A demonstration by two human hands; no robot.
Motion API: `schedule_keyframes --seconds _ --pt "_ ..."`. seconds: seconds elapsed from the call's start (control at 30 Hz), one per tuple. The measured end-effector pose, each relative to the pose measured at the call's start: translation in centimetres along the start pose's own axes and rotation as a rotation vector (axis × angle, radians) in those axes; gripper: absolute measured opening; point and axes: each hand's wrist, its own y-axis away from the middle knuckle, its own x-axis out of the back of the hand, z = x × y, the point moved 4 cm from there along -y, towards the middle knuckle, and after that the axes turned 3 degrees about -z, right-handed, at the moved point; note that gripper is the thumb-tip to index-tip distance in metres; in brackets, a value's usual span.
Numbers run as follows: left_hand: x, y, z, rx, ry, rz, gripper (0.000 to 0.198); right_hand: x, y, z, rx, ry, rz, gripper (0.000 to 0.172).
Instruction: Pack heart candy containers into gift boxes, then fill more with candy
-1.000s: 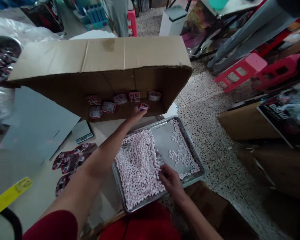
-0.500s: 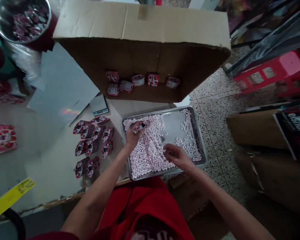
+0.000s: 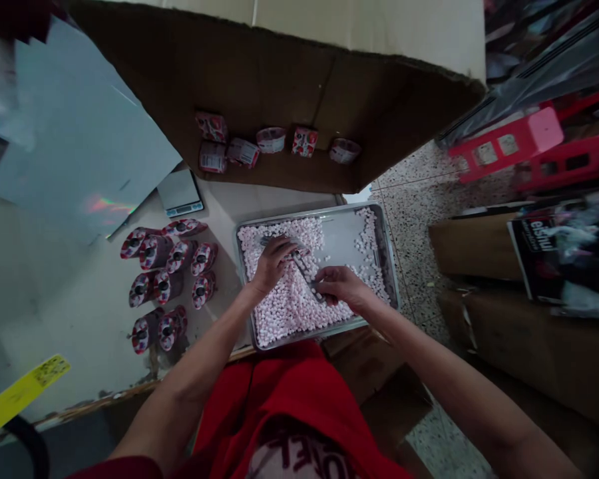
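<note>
A metal tray point(image 3: 393, 266) holds many small pale pink pellets point(image 3: 284, 313), heaped mostly on its left side. Over the heap, my left hand point(image 3: 273, 266) is closed around a small red-and-white printed pack point(image 3: 302, 249), largely hidden by the fingers. My right hand point(image 3: 340, 287) pinches a slim dark scoop-like tool point(image 3: 307, 274), whose far end reaches up to the pack. Left of the tray stand several similar red printed packs point(image 3: 172, 257), with dark openings on top.
A large cardboard box point(image 3: 279, 73) lies with its open side toward me behind the tray, several printed packs point(image 3: 271, 140) inside. A small scale point(image 3: 180, 193) and grey sheets point(image 3: 90, 133) are at left. Red plastic pieces point(image 3: 509, 146) and cartons point(image 3: 474, 256) stand at right.
My right hand has brought the tool up to the pack in my left hand. The left hand has turned over the pack. The camera view has shifted closer.
</note>
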Motion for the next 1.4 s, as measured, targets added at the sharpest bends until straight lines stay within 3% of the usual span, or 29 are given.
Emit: schedule_keyframes --seconds 0.17,0.3,0.37,0.43,0.5,0.53,0.67,0.77,0.83,0.9,1.03,1.2,1.4 --pt "-0.1 0.2 -0.4 0.066 -0.003 0.004 0.036 0.3 1.7 -0.2 -0.035 -0.019 -0.027 0.033" --pt "0.5 1.3 -0.3 0.159 -0.015 0.125 0.038 3.0 3.0 2.7 0.034 0.043 0.024 0.037" --pt "0.6 2.5 -0.4 0.213 -0.051 0.218 0.038 5.6 2.1 4.4 0.107 0.239 0.191 0.03" --pt "0.1 3.7 -0.5 0.252 -0.086 0.315 0.039 8.3 0.0 5.3 0.148 0.576 0.445 0.02" --pt "-1.0 4.6 -1.0 0.292 -0.087 0.43 0.041 9.9 -2.9 5.5 0.148 0.937 0.64 0.016" --pt "-1.8 4.8 -1.3 0.316 -0.072 0.488 0.043 10.0 -4.4 5.5 0.142 1.077 0.678 0.016" --pt "-6.4 3.2 -1.8 0.353 0.04 0.602 0.047 7.0 -9.0 6.1 0.204 1.27 0.557 0.021" --pt "-9.5 0.4 -0.7 0.34 0.144 0.564 0.048 4.4 -9.8 7.7 0.249 1.108 0.52 0.025" --pt "-10.3 -0.8 0.3 0.343 0.207 0.542 0.047 3.9 -9.2 9.2 0.279 0.873 0.523 0.025" --pt "-9.7 -1.3 1.2 0.336 0.213 0.534 0.046 4.3 -7.9 10.5 0.329 0.593 0.478 0.024" --pt "-6.1 -0.6 1.9 0.26 0.092 0.516 0.043 5.6 -3.3 11.5 0.398 0.255 0.31 0.025" --pt "-3.1 -0.2 2.2 0.185 -0.024 0.329 0.037 5.3 1.9 9.0 0.38 0.202 0.117 0.028" --pt "-2.6 0.8 3.4 0.163 -0.073 0.231 0.034 4.1 2.4 4.9 0.239 0.256 -0.005 0.024"
